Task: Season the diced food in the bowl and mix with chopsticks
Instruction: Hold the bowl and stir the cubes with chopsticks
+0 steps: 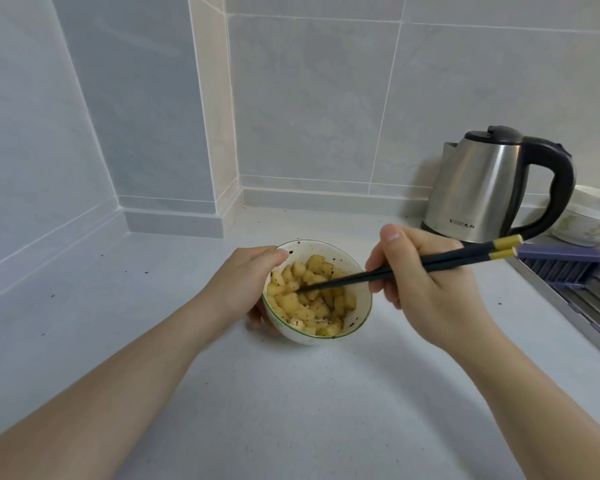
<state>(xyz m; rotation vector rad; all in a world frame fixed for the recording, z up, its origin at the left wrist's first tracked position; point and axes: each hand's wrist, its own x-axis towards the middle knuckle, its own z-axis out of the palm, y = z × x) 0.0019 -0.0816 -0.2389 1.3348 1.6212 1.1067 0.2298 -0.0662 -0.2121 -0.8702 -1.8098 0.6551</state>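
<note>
Both bare forearms reach in from the bottom corners and converge toward the middle. The left hand (243, 285) curls around the side of the bowl (361, 303), thumb lying along its rim. The right hand (426, 282) is raised, back toward the camera, its grip pinching the chopsticks (395, 270) with the thumb pointing up.

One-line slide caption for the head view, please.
Left hand steadies bowl; right hand stirs diced food with chopsticks.
</note>
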